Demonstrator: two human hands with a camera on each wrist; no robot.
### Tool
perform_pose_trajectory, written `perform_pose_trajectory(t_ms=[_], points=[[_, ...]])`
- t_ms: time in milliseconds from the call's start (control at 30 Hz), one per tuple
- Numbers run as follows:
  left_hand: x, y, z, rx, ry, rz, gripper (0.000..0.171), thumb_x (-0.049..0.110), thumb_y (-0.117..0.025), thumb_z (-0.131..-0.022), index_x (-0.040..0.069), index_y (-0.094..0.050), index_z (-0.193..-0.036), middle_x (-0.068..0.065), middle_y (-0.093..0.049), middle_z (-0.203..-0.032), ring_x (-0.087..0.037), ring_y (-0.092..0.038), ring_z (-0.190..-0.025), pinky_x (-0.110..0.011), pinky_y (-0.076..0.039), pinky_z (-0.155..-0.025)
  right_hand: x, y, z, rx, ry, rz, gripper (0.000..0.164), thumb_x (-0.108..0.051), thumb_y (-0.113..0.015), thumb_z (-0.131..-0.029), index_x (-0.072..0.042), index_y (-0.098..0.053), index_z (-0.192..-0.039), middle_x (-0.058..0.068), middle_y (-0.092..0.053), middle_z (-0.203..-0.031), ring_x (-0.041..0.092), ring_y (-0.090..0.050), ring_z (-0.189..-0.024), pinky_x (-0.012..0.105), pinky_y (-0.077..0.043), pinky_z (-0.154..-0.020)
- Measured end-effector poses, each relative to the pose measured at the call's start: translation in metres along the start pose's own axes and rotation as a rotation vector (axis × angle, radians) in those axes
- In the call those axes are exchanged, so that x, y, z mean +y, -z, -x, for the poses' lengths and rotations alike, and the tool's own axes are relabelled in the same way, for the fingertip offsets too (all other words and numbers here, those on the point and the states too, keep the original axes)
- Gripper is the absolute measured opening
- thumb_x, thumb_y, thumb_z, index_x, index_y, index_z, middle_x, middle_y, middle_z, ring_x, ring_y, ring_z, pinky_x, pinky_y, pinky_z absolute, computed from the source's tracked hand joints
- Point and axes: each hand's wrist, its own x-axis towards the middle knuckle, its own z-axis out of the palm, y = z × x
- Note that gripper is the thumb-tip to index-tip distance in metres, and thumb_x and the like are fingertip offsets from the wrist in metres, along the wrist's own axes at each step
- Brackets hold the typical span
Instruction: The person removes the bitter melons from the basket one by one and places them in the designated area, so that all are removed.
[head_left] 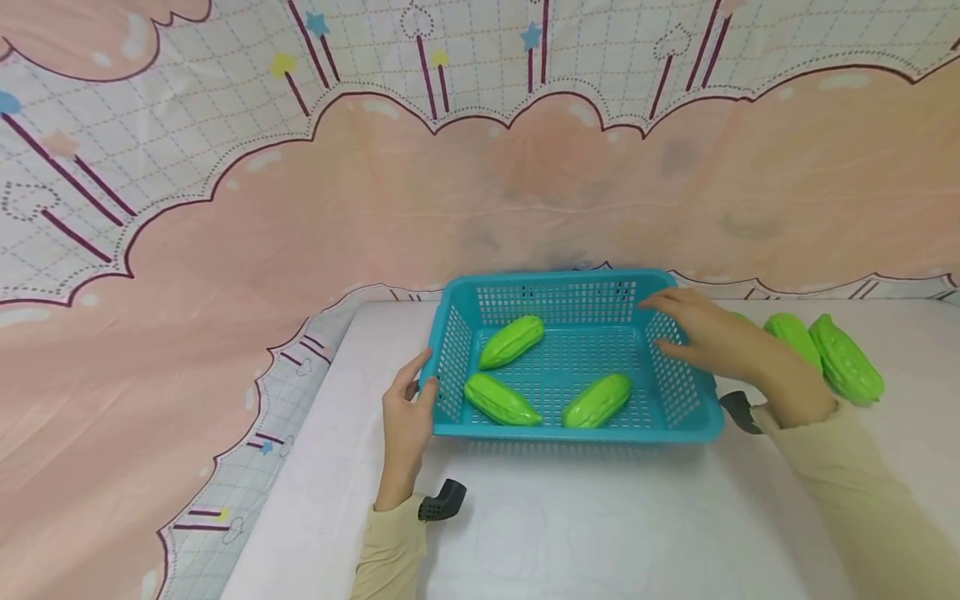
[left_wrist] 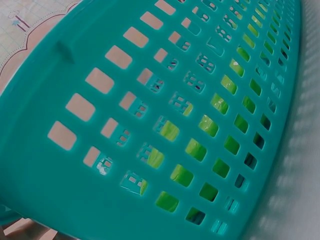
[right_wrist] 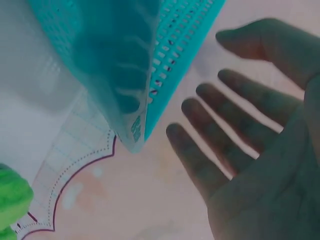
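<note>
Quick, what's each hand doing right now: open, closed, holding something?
Left hand: at the basket's left rim; a firm grip can't be told.
Right hand: open, holding nothing.

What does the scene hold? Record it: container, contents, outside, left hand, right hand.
Container: blue basket, on a white table
Contents: three green vegetables, two left, one right
Outside: two green vegetables right of it, plus a mostly hidden green sliver
Left hand: at the basket's left side
Right hand: fingers spread, empty, at the basket's right rim
</note>
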Motion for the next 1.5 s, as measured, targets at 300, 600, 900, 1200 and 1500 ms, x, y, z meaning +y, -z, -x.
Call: perform_pose_trajectory(t_ms=[300, 600, 900, 1200, 1500], points=[[0.003, 0.0, 0.001, -0.003, 0.008, 0.012, 0.044, 0.006, -0.052, -0.098, 0.013, -0.057, -0.141, -0.006, -0.048, -0.15, -0.026, -0.051, -0.129, -0.047, -0.044, -0.106, -0.006, -0.001, -0.006, -0.034, 0.044, -0.007, 0.052, -0.011, -0.069, -0.091, 0.002, -0.052, -0.138, 0.022, -0.053, -0.137, 0.041, -0.048, -0.128, 0.056, -0.047, -0.1], [0.002, -0.001, 0.001, 0.002, 0.002, 0.001, 0.044, 0.005, -0.052, -0.098, 0.013, -0.056, -0.141, -0.007, -0.048, -0.149, -0.027, -0.053, -0.127, -0.047, -0.045, -0.105, -0.016, -0.004, -0.016, -0.093, 0.049, -0.02, 0.05, -0.01, -0.069, -0.09, 0.001, -0.054, -0.136, 0.021, -0.053, -0.14, 0.042, -0.044, -0.133, 0.057, -0.044, -0.104], [0.003, -0.002, 0.0, -0.001, 0.018, -0.008, 0.044, 0.007, -0.052, -0.099, 0.014, -0.056, -0.141, -0.006, -0.048, -0.149, -0.026, -0.057, -0.121, -0.048, -0.049, -0.1, -0.025, -0.014, -0.025, -0.162, 0.065, -0.1, 0.048, -0.009, -0.067, -0.09, 0.001, -0.055, -0.135, 0.021, -0.052, -0.142, 0.043, -0.041, -0.136, 0.058, -0.039, -0.108], [0.002, -0.001, 0.0, -0.004, 0.0, -0.004, 0.044, 0.006, -0.052, -0.098, 0.014, -0.056, -0.141, -0.005, -0.049, -0.149, -0.027, -0.056, -0.122, -0.048, -0.048, -0.101, -0.026, -0.021, -0.029, -0.237, 0.068, -0.129, 0.051, -0.011, -0.069, -0.091, 0.002, -0.053, -0.137, 0.021, -0.052, -0.142, 0.042, -0.044, -0.135, 0.055, -0.04, -0.108], [-0.002, 0.0, 0.0, -0.018, 0.01, 0.002, 0.043, 0.007, -0.051, -0.099, 0.015, -0.056, -0.142, -0.005, -0.046, -0.151, -0.027, -0.054, -0.126, -0.048, -0.046, -0.103, -0.023, -0.03, -0.034, -0.29, 0.046, -0.171, 0.054, -0.011, -0.07, -0.089, 0.003, -0.051, -0.139, 0.02, -0.052, -0.142, 0.041, -0.047, -0.133, 0.054, -0.041, -0.108]])
